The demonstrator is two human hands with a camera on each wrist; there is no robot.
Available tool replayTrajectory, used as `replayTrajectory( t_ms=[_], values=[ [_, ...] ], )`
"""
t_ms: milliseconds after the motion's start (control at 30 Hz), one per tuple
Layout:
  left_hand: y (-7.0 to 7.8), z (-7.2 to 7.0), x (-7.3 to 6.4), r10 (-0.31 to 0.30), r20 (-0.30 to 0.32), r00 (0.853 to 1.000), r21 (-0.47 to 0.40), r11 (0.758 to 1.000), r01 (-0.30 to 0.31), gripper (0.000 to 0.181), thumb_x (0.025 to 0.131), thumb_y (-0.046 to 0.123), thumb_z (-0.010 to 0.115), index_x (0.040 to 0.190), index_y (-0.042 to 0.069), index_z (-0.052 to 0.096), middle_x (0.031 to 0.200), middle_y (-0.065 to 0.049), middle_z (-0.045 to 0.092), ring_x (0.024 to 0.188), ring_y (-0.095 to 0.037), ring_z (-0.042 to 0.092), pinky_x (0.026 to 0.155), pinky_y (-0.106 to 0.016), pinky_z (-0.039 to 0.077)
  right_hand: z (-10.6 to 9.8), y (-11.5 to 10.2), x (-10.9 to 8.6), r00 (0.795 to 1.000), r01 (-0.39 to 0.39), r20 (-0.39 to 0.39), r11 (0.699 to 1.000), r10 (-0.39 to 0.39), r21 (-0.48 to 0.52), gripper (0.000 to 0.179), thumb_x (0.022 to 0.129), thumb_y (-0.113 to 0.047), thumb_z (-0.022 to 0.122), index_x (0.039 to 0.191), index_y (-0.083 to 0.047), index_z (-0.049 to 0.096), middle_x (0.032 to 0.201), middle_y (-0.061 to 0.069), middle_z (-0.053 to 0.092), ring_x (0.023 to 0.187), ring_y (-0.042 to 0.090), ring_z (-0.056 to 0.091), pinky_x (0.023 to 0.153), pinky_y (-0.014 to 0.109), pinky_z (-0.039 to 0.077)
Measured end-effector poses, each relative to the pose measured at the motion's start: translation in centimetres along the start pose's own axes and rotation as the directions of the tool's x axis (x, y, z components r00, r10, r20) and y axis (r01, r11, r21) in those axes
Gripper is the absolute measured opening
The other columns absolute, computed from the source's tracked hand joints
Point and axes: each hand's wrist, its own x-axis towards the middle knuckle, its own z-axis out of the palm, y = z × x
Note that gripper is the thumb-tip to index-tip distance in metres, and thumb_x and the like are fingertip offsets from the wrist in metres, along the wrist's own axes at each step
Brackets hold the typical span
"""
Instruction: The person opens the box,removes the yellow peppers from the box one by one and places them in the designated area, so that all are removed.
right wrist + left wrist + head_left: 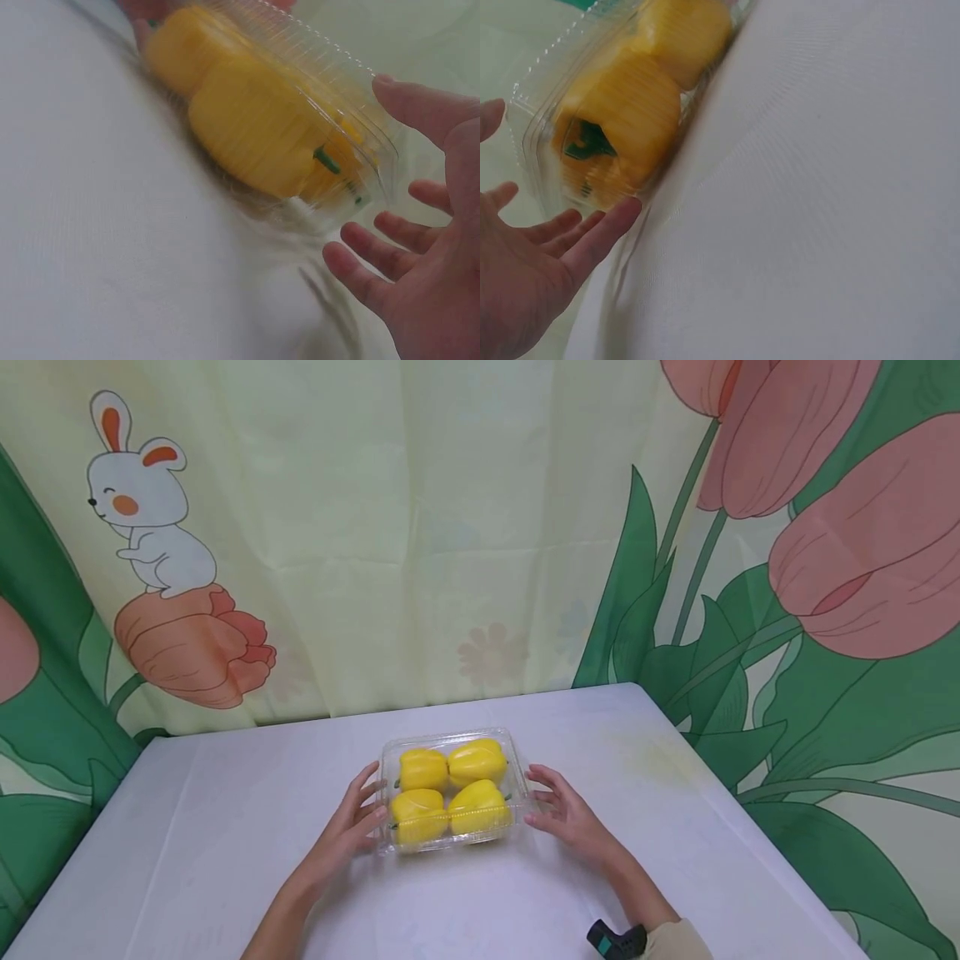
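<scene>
A clear plastic clamshell box (517, 777) stands on the white-covered table with its lid down, several yellow bell peppers (477, 762) inside. My left hand (352, 817) is at the box's left side, fingers spread and slightly bent. In the left wrist view, its fingertips (630, 208) reach the lower edge beside a pepper with a green stem (589, 141); whether they touch cannot be told. On the opposite side, my right hand (570, 818) has its thumb (386, 86) at the box's upper edge, the other fingers extended near the lower corner. Neither hand curls around the box.
The white tablecloth (225, 827) spreads around the box to the table's edges. Behind the table hangs a curtain (480, 527) printed with a rabbit and tulips. A black band (617, 941) sits on the right wrist, next to a beige sleeve (678, 941).
</scene>
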Motion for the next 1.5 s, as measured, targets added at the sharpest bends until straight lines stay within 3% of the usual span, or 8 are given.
replayTrajectory(
  t_ms=[567,1200,1500],
  values=[
    [-0.5,-0.2,-0.3,-0.029,0.007,1.0,-0.051,0.998,0.03,0.064,0.098,0.036,0.051,0.151,0.034,0.016,0.159,-0.015,0.022,0.142,-0.044,0.029,0.09,-0.048,0.055,-0.3,-0.7,0.9,0.999,0.039,0.028,0.999,-0.039,0.025,0.075,0.087,-0.025,0.071,0.149,-0.02,0.029,0.156,0.007,0.031,0.136,0.032,0.043,0.106,0.044,0.046],
    [-0.6,-0.4,-0.6,-0.066,0.025,0.997,-0.081,0.994,0.068,0.063,0.099,0.035,0.049,0.152,0.025,0.017,0.158,-0.018,0.024,0.141,-0.044,0.032,0.089,-0.044,0.056,0.2,-1.1,1.9,1.0,-0.01,0.003,1.0,0.01,0.003,0.066,0.09,-0.024,0.067,0.146,-0.028,0.033,0.157,0.0,0.032,0.138,0.031,0.041,0.105,0.048,0.046],
    [-0.8,-0.6,-0.4,-0.069,0.039,0.997,-0.092,0.993,0.072,0.063,0.098,0.036,0.05,0.152,0.024,0.019,0.158,-0.018,0.024,0.14,-0.043,0.033,0.089,-0.043,0.056,0.6,-1.0,2.0,1.0,-0.008,0.004,1.0,0.008,-0.016,0.065,0.091,-0.025,0.066,0.147,-0.028,0.033,0.158,0.007,0.03,0.137,0.035,0.042,0.105,0.049,0.046]
  ],
)
